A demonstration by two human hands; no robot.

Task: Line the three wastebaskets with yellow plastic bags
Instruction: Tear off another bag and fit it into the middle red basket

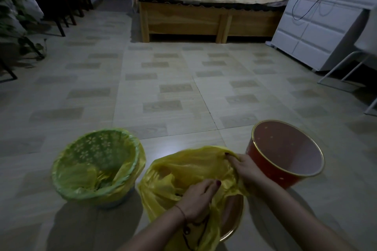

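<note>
With both your left hand (196, 195) and right hand (247, 167) pinched on the bag (173, 173) draped over the middle bin (234, 228), stretch its mouth evenly round the rim before tucking.

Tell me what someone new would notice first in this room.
Both hands, left hand and right hand, gripping a yellow bag over the middle basket in the foreground. Left of it stands an already lined basket; to the right, a bare red basket.
</note>
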